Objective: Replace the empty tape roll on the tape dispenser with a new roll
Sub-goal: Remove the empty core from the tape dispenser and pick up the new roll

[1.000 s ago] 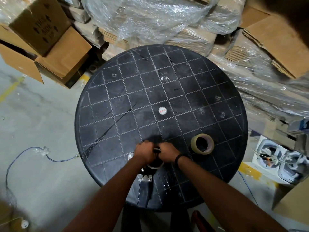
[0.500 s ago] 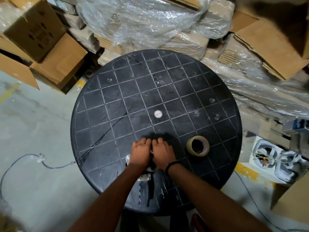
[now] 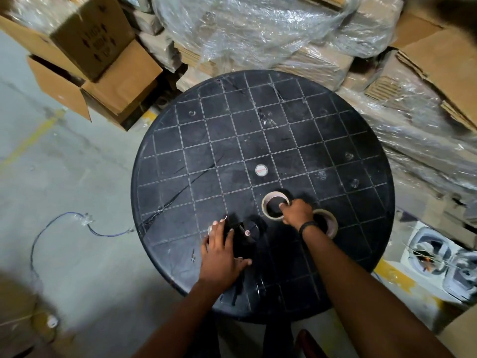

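Bare concrete floor (image 3: 64, 177) is running down the left side, with a thin blue cable (image 3: 51, 228) curling across it and open cardboard boxes (image 3: 103, 63) leaning at the far left, their insides too dark to make out. Right of them, a round black table (image 3: 258, 140) with a grid of pale lines is taking up the middle, a small white cap (image 3: 261, 170) sitting at its centre. On the near left part of the table the left hand (image 3: 222, 254) is lying over the black tape dispenser (image 3: 245, 235), fingers spread and curling around its body, holding it down; the dispenser's round hub is showing bare just right of the fingertips. Further right, the right hand (image 3: 296, 211) is pinching the near rim of the empty tape roll (image 3: 268, 200), a thin pale ring lying flat on the table, with one finger hooking inside it. Just right of that wrist, the new roll (image 3: 331, 223) is lying flat too, thicker and partly hidden behind the hand. Along the far and right sides, flattened cartons wrapped in clear plastic film (image 3: 258, 29) are piling up, and at the near right white moulded packaging (image 3: 433, 254) is sitting on the floor.
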`<act>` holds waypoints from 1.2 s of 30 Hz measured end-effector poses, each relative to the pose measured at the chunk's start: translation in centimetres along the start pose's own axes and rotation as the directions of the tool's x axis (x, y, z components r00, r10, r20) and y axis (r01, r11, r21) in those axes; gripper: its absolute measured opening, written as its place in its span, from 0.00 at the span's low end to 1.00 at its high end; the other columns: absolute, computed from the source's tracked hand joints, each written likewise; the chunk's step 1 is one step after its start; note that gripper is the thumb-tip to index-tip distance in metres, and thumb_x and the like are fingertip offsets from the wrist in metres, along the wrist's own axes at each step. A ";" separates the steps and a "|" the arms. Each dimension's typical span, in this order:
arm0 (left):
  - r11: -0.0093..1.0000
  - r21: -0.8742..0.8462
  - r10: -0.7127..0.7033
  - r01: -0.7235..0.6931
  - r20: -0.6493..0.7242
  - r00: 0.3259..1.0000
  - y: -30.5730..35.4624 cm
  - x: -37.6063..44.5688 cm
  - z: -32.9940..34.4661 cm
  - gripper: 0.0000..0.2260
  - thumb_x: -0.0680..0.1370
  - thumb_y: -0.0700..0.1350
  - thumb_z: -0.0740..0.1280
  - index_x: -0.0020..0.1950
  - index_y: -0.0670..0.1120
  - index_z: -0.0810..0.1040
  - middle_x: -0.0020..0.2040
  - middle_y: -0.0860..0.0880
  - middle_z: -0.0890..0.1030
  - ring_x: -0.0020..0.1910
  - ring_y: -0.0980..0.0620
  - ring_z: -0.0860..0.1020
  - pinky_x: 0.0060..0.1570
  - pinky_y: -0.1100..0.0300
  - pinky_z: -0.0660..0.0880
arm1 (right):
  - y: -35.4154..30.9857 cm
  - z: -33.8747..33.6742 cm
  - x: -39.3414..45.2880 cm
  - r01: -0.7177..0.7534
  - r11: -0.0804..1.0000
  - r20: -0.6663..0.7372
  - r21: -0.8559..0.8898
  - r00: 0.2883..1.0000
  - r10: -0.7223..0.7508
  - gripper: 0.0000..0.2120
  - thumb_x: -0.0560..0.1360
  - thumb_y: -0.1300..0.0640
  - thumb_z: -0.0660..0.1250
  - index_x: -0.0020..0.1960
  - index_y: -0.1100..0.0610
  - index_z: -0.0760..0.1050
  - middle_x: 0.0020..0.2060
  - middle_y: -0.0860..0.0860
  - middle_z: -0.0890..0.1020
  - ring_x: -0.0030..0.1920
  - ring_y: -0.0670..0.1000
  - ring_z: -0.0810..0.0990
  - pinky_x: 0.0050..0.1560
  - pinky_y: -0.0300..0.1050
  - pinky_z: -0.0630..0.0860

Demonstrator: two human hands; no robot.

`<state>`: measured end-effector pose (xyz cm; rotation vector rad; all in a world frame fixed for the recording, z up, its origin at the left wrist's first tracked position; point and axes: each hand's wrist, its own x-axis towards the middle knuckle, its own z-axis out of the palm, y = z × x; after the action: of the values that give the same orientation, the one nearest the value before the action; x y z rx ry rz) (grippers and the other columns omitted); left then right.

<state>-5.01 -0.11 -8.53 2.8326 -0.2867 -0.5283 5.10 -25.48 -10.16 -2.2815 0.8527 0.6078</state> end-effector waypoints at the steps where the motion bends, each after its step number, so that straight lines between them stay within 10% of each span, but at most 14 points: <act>1: 1.000 0.016 0.017 -0.017 0.008 1.000 0.1 0.0 0.4 0.42 0.69 0.71 0.65 0.76 0.48 0.68 0.81 0.41 0.55 0.81 0.41 0.50 0.74 0.39 0.58 | 0.5 0.3 0.1 -0.011 1.000 0.002 0.009 1.000 0.011 0.21 0.76 0.47 0.64 0.51 0.66 0.81 0.48 0.65 0.84 0.53 0.64 0.82 0.53 0.53 0.79; 9: 0.879 0.119 0.436 -0.462 0.190 0.880 -0.7 4.4 -1.6 0.37 0.70 0.55 0.69 0.77 0.46 0.66 0.83 0.42 0.46 0.81 0.40 0.45 0.78 0.41 0.47 | 1.8 0.5 -3.6 0.130 0.990 -0.180 0.055 0.977 -0.118 0.17 0.77 0.58 0.64 0.63 0.65 0.75 0.56 0.66 0.80 0.58 0.66 0.77 0.57 0.54 0.72; 18: 0.854 0.189 0.438 -0.485 0.243 0.866 -0.4 4.3 -0.2 0.41 0.71 0.41 0.71 0.81 0.45 0.57 0.82 0.48 0.53 0.80 0.41 0.41 0.79 0.43 0.48 | 5.9 -3.5 -7.4 0.004 0.991 -0.541 0.132 0.838 0.068 0.23 0.72 0.59 0.69 0.67 0.57 0.73 0.61 0.61 0.74 0.62 0.63 0.72 0.61 0.58 0.73; 22: 0.850 0.175 0.446 -0.496 0.262 0.856 -0.5 4.8 -0.3 0.40 0.72 0.40 0.69 0.82 0.47 0.56 0.82 0.49 0.54 0.79 0.42 0.38 0.79 0.46 0.44 | 9.1 -4.4 -5.3 -0.316 0.917 -0.304 0.244 0.873 0.382 0.41 0.69 0.46 0.75 0.74 0.62 0.63 0.68 0.66 0.70 0.67 0.67 0.70 0.65 0.61 0.71; 25: 0.850 0.148 0.452 -0.505 0.288 0.844 -0.5 5.0 -0.7 0.39 0.73 0.43 0.70 0.82 0.47 0.56 0.82 0.49 0.54 0.79 0.43 0.36 0.79 0.46 0.43 | 13.9 -1.6 -1.8 -0.357 0.864 -0.103 0.356 0.904 0.416 0.33 0.59 0.40 0.69 0.56 0.62 0.77 0.52 0.65 0.82 0.50 0.65 0.83 0.47 0.61 0.83; 28: 0.884 0.055 0.431 -0.465 0.288 0.855 0.8 4.8 -2.1 0.34 0.77 0.49 0.67 0.81 0.45 0.59 0.82 0.48 0.56 0.81 0.41 0.44 0.80 0.47 0.47 | 18.1 1.6 0.7 -0.269 0.867 -0.144 0.418 0.923 0.356 0.22 0.59 0.46 0.62 0.47 0.57 0.78 0.43 0.58 0.85 0.42 0.62 0.85 0.43 0.59 0.83; 36: 0.759 -0.618 0.224 -0.203 -0.045 0.974 7.9 0.1 -6.6 0.29 0.77 0.61 0.67 0.75 0.48 0.71 0.73 0.51 0.73 0.72 0.55 0.71 0.73 0.57 0.66 | 5.9 -3.3 -16.3 0.212 0.878 -0.346 0.430 0.936 -0.057 0.19 0.74 0.58 0.71 0.65 0.54 0.78 0.53 0.46 0.77 0.54 0.46 0.76 0.60 0.43 0.72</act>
<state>-3.61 -6.30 -0.45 2.1144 -0.3589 -0.5024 -9.56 -24.49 -0.42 -1.9945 0.8672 -0.0493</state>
